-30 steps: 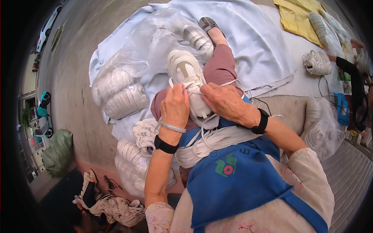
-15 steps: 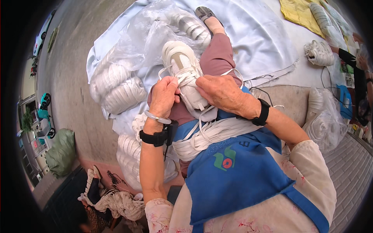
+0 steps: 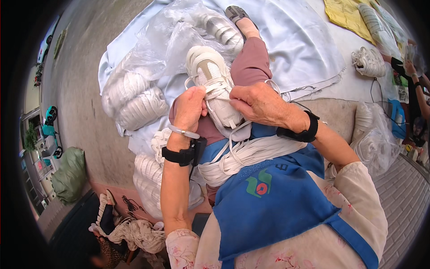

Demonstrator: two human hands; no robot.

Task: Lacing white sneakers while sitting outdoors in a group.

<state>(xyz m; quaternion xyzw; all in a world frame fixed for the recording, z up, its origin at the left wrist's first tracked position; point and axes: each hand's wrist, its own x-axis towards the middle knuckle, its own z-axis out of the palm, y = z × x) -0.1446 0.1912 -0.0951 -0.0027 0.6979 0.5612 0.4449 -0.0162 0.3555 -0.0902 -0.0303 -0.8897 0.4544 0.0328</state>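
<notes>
A white and beige sneaker [image 3: 209, 71] rests on my lap, its toe pointing away from me. White laces [image 3: 218, 88] cross over its tongue. On the left side of the shoe, my left hand [image 3: 191, 105] pinches a lace beside the eyelets. My right hand [image 3: 256, 104] is closed at the right eyelets, with a lace loop rising behind it; its fingertips are partly hidden. Across the blue apron [image 3: 264, 197] lies a thick bundle of loose white laces [image 3: 242, 157], just below the heel.
Plastic-wrapped bundles of white shoes [image 3: 141, 103] lie to the left on a pale blue cloth [image 3: 295, 40]. More laces [image 3: 368, 62] sit at the right. Another person's arm [image 3: 419, 85] shows at the far right, and a green sack [image 3: 69, 175] stands at the left.
My right hand has shifted slightly right and turned at the eyelets, its wrist moving outward. The left hand stays almost in place. At far right, the other person's arm has moved.
</notes>
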